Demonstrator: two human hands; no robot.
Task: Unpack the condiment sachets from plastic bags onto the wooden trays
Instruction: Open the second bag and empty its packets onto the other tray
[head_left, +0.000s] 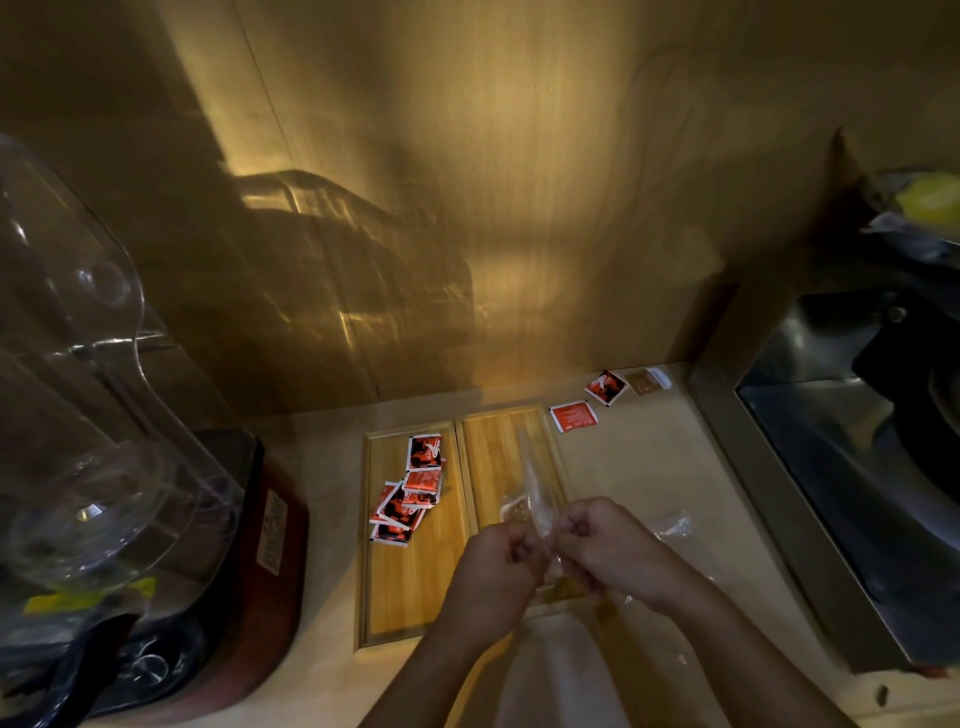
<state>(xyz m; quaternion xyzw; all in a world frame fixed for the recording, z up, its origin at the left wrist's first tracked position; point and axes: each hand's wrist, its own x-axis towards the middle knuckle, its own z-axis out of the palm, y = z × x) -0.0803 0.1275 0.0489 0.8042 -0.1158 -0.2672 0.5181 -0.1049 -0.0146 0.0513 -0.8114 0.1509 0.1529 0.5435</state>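
I am pinching a crinkled clear plastic bag (535, 499) between my left hand (496, 571) and right hand (608, 551), above the right wooden tray (498, 441); red-and-black sachets (410, 493) are lying on the left tray (410, 587).

Wooden trays (415, 587) look smooth with visible grain, sachets (410, 493) glossy, plastic bag (535, 493) clear and crinkled

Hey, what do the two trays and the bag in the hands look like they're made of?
The left tray and right tray look like bamboo or light wood, with visible grain and a slight sheen. The bag seems thin clear plastic film: see-through, crinkled, glinting.
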